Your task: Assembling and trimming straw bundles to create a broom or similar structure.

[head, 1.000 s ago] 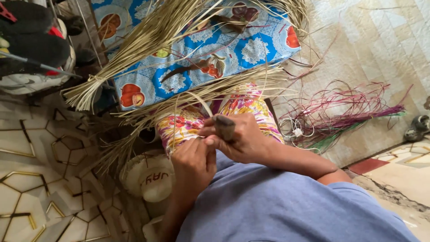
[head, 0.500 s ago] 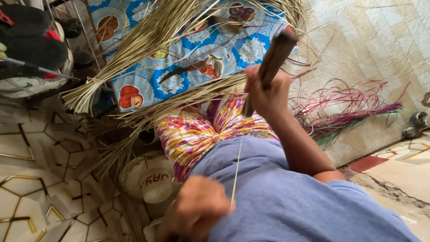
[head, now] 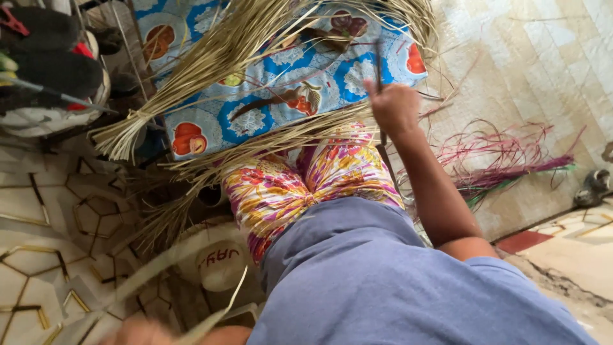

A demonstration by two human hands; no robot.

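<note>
Two hands busy: right hand [head: 394, 107] clamped round a thin dark knife [head: 379, 67]; left hand [head: 143, 332] pinching a pale straw strip [head: 220, 310], likely light, springy, best held near its end.

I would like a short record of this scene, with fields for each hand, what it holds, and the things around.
right hand: raised over the lap, closed on a thin dark tool
left hand: at the bottom edge, blurred, holding a pale strip
lap: patterned cloth over the knees
in front: straw bundles on a blue flowered cloth
right side: pink and green fibres on a woven mat
floor: tiles
</note>
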